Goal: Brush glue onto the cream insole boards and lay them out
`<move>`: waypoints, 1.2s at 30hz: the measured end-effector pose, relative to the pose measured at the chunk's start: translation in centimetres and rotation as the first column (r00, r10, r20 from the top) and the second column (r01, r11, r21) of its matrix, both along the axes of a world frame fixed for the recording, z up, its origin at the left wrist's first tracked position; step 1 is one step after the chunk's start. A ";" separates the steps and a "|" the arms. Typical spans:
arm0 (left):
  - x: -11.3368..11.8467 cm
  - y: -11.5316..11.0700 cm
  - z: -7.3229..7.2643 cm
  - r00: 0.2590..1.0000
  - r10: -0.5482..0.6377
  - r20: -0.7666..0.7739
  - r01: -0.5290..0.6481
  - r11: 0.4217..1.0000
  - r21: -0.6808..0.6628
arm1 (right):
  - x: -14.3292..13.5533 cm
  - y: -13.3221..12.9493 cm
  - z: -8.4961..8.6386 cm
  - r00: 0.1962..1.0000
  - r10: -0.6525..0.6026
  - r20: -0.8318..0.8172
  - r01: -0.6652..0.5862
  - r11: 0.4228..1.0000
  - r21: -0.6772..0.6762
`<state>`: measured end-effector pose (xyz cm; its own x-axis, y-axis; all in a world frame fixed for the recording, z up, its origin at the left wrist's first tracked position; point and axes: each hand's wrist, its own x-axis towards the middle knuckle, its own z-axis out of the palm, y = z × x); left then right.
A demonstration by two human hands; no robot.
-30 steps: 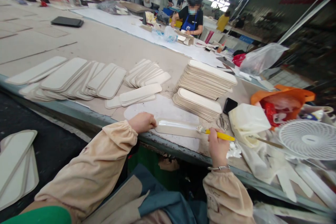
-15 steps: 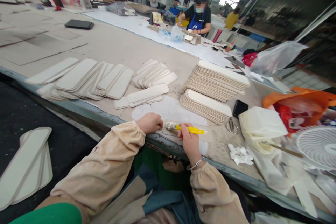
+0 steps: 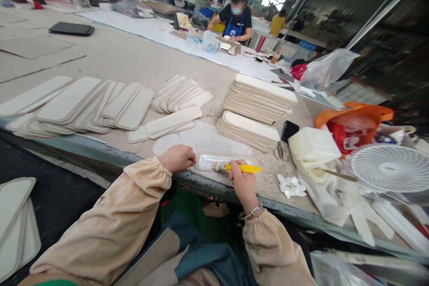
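Observation:
My right hand grips a yellow-handled brush, its whitish bristles resting on a flat rounded piece near the table edge. The piece now has a shiny wet coat on its surface. At the piece's left end is my left hand, fingers closed together; whether they pinch the piece's end is too small to tell. A white sheet lies beneath and behind the piece. Just behind it stand two stacks of rounded cream strips. More such strips lie fanned out to the left.
On the right are a white container with a stick, scissors, a black phone, crumpled tissue, an orange bag and a white fan. Across the table a person in a blue apron works.
The view has swung right, so the table's things appear further left. The brush has passed over the piece, whose surface now shines with a whitish wet layer. Both hands keep their grips.

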<state>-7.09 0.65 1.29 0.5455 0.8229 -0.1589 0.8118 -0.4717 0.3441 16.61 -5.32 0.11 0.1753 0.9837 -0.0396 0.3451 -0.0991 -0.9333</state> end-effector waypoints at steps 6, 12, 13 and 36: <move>0.0 0.0 0.3 1.000 0.001 -0.015 -0.001 1.000 -0.003 | 5.5 -0.3 0.4 0.979 -0.178 0.096 0.179 0.984 -0.001; 0.0 -0.1 0.4 1.000 0.011 -0.003 -0.011 1.000 -0.015 | 10.0 -0.8 0.5 0.910 -0.356 0.214 0.372 0.927 -0.041; 0.0 -0.1 0.5 1.000 0.015 0.000 -0.015 1.000 -0.017 | 10.4 -0.9 0.6 0.900 -0.369 0.233 0.386 0.922 -0.031; 0.2 -0.2 0.5 0.999 0.039 -0.020 -0.038 0.999 0.004 | 10.0 0.0 -0.5 0.900 -0.412 0.141 0.399 0.910 0.112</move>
